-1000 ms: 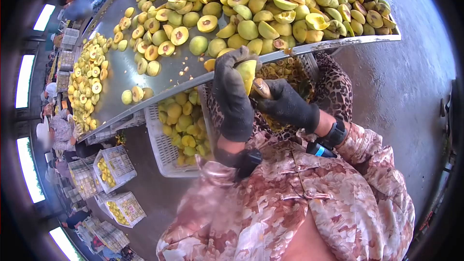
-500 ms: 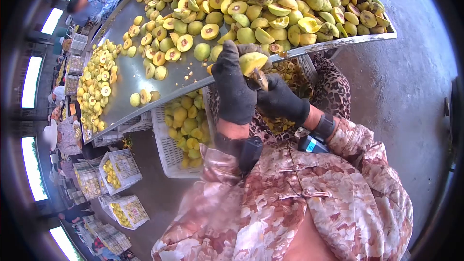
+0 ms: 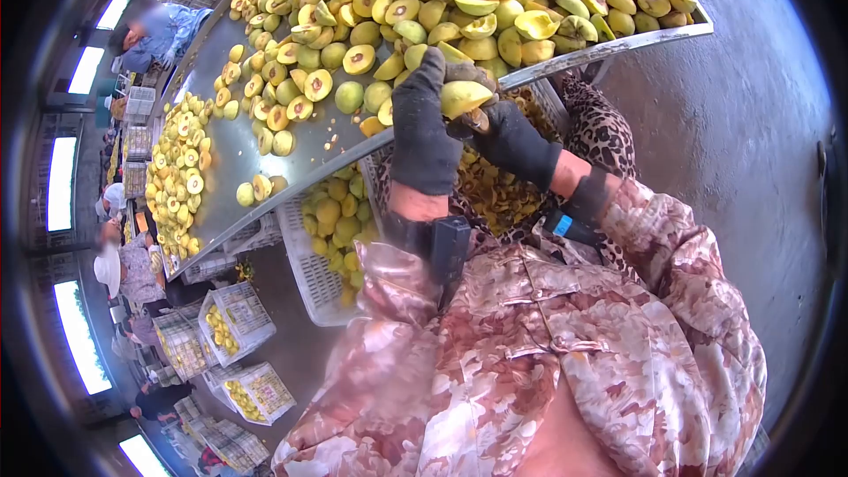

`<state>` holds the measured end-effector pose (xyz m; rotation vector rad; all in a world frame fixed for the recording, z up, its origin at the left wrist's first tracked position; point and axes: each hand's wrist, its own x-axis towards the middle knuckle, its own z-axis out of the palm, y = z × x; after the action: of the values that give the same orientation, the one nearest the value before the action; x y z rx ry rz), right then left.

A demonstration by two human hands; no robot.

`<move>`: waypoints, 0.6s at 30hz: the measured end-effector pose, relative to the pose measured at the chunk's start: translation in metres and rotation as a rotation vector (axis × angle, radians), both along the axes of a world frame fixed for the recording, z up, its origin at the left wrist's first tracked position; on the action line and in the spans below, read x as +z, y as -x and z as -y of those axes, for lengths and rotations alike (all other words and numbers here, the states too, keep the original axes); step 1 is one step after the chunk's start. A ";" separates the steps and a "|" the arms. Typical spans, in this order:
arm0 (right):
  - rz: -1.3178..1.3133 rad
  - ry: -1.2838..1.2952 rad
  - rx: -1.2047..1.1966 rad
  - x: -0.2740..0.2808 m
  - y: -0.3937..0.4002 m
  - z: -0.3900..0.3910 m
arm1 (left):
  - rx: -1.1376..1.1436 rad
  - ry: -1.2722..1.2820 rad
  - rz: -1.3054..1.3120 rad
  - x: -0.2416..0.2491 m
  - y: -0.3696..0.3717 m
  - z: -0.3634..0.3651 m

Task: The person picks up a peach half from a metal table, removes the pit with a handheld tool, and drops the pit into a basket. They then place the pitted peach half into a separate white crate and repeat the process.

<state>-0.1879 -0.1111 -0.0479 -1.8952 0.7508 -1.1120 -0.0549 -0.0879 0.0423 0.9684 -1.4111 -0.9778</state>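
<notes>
My left hand, in a dark glove, is closed around a yellow-green fruit half in front of the table's edge. The gloved right hand grips a small pitting knife with a brown handle, held against the fruit's cut side. Its metal tip is hidden at this moment. Just beyond both hands, a large heap of halved fruit, many with brown pits showing, lies on the metal table. Below my hands is a container of peelings and fruit scraps.
A white plastic crate of yellow-green fruit stands under the table's edge at left. More crates of fruit sit on the floor farther left. Co-workers, one in a blue top, are along the left side. Wet-looking concrete floor lies to the right.
The view has shifted slightly. My right hand has turned the knife against the fruit half, and its metal shaft, visible before, is now hidden. My left hand keeps its hold.
</notes>
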 end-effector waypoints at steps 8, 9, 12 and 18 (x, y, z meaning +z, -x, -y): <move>0.577 -0.683 0.298 0.044 0.025 -0.021 | 0.171 0.153 -0.010 0.039 0.034 -0.023; 0.414 -0.431 0.251 0.054 0.028 -0.023 | 0.144 0.099 -0.154 0.039 0.036 -0.025; 0.038 -0.005 0.012 0.065 0.038 -0.023 | 0.153 -0.111 -0.286 0.081 0.062 -0.028; 0.431 -0.213 -0.027 0.063 0.057 -0.003 | 0.138 0.048 -0.133 0.068 0.099 0.000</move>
<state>-0.2448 -0.1084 0.0147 -1.4055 0.6211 -1.3420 -0.1541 -0.0882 0.1100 0.9350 -1.2350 -0.8858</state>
